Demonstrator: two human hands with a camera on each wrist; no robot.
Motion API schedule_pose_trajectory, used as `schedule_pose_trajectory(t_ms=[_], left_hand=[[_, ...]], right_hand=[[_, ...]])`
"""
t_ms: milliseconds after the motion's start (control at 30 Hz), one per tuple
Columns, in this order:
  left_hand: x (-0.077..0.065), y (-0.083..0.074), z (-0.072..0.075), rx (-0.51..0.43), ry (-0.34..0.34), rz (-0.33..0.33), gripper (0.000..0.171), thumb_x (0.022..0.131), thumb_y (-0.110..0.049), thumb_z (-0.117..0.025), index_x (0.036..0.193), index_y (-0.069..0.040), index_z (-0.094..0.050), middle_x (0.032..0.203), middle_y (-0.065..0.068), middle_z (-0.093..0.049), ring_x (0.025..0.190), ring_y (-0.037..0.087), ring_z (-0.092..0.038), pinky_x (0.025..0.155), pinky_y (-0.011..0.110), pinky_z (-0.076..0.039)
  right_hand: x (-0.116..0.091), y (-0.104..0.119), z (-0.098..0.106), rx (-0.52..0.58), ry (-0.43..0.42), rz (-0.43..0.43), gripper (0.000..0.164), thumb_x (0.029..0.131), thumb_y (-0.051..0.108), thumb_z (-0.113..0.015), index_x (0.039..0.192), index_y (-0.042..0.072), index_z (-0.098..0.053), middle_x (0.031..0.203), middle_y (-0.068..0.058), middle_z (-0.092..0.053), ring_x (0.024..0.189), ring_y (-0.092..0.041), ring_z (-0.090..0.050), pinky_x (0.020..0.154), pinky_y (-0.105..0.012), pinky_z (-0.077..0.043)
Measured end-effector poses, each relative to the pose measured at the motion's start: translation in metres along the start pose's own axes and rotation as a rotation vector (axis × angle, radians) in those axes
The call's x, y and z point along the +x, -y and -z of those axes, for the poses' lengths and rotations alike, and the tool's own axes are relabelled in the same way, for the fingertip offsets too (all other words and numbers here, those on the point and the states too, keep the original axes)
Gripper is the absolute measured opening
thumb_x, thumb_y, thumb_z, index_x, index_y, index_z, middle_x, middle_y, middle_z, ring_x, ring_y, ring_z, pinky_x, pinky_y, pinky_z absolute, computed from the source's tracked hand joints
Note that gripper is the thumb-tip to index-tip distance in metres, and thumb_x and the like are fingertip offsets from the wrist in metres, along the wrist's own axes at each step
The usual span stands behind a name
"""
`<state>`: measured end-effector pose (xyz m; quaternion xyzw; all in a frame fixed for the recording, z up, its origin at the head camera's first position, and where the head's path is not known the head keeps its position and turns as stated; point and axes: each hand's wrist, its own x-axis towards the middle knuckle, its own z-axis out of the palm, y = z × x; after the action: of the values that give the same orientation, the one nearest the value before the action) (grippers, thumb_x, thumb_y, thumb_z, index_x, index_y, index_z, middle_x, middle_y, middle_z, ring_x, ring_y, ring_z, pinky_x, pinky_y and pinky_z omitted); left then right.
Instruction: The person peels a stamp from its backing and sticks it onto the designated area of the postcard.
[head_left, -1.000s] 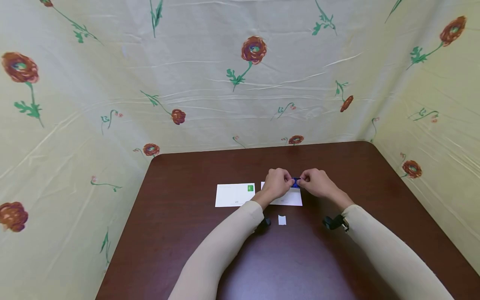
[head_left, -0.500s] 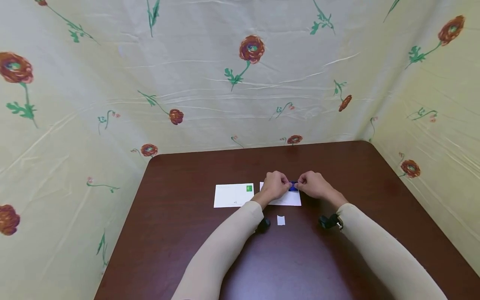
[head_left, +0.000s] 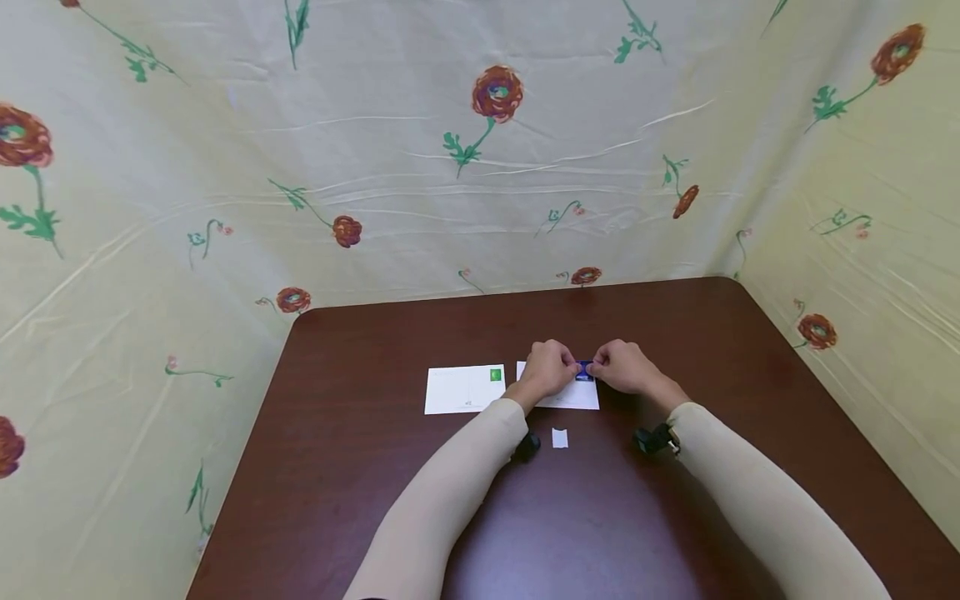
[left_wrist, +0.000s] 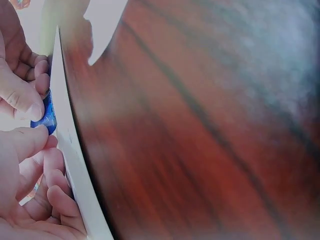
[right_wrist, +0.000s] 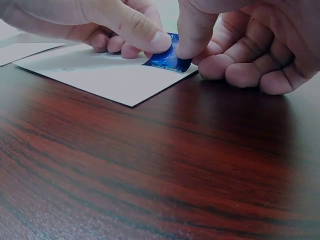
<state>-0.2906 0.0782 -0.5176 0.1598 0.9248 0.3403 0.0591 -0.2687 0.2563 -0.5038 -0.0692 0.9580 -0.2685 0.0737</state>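
Now I see both hands meeting over the white rectangular envelope (head_left: 577,398) that lies flat on the dark brown wooden table (head_left: 420,500). My left hand (head_left: 550,370) and my right hand (head_left: 622,367) each have curled fingers, and the two thumbs press down on a small blue paper stamp (head_left: 584,372) between them. In the right wrist view the blue stamp (right_wrist: 167,59) sits on the near right corner of the envelope (right_wrist: 105,75), touching its surface, with the left thumb (right_wrist: 142,30) on one side and the right thumb (right_wrist: 192,30) on the other. Just to the left lies a second white envelope with a green stamp (head_left: 465,389), apart from the first one. A small white paper scrap (head_left: 559,438) rests on the table closer to me, between my two beige sleeves.
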Motion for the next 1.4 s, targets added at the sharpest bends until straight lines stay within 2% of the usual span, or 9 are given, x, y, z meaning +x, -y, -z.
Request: schedule_pose_trajectory(t_ms=[433, 767, 1033, 1300, 1400], left_hand=[[0.0, -0.003, -0.003, 0.034, 0.01, 0.023, 0.022, 0.092, -0.028, -0.073, 0.074, -0.016, -0.072, 0.073, -0.003, -0.064, 0.063, 0.013, -0.058, 0.053, 0.023, -0.046], [-0.002, -0.005, -0.004, 0.104, -0.012, 0.006, 0.023, 0.091, -0.026, -0.074, 0.071, -0.015, -0.067, 0.07, -0.003, -0.061, 0.059, 0.012, -0.058, 0.051, 0.023, -0.045], [0.002, -0.003, -0.004, 0.155, -0.016, -0.002, 0.018, 0.091, -0.027, -0.073, 0.08, -0.017, -0.063, 0.073, -0.003, -0.06, 0.063, 0.012, -0.057, 0.054, 0.025, -0.044], [0.004, -0.003, -0.004, 0.185, 0.005, -0.024, 0.009, 0.093, -0.025, -0.071, 0.088, -0.02, -0.065, 0.079, -0.004, -0.062, 0.071, 0.015, -0.058, 0.061, 0.028, -0.045], [0.004, -0.004, -0.003, 0.181, 0.014, -0.025, 0.007, 0.093, -0.025, -0.071, 0.092, -0.02, -0.067, 0.083, -0.003, -0.064, 0.073, 0.016, -0.059, 0.062, 0.029, -0.045]], right_hand=[[0.0, 0.003, -0.003, -0.004, -0.012, -0.018, 0.021, 0.093, 0.024, -0.069, 0.078, 0.009, -0.07, 0.067, -0.004, -0.061, 0.063, -0.02, -0.054, 0.056, -0.028, -0.046], [0.002, 0.004, -0.006, -0.058, -0.046, 0.001, 0.022, 0.091, 0.024, -0.07, 0.074, 0.01, -0.068, 0.066, -0.002, -0.062, 0.061, -0.018, -0.055, 0.055, -0.028, -0.045], [0.003, 0.006, -0.007, -0.095, -0.075, -0.014, 0.022, 0.088, 0.027, -0.074, 0.076, 0.01, -0.066, 0.068, -0.003, -0.062, 0.062, -0.019, -0.056, 0.056, -0.028, -0.047], [0.003, 0.004, -0.012, -0.098, -0.144, 0.106, 0.008, 0.086, 0.018, -0.072, 0.086, 0.012, -0.066, 0.071, -0.001, -0.06, 0.064, -0.017, -0.055, 0.06, -0.031, -0.046], [0.003, 0.003, -0.013, -0.117, -0.154, 0.119, 0.006, 0.084, 0.018, -0.072, 0.086, 0.014, -0.068, 0.07, 0.001, -0.059, 0.064, -0.016, -0.054, 0.059, -0.03, -0.044]])
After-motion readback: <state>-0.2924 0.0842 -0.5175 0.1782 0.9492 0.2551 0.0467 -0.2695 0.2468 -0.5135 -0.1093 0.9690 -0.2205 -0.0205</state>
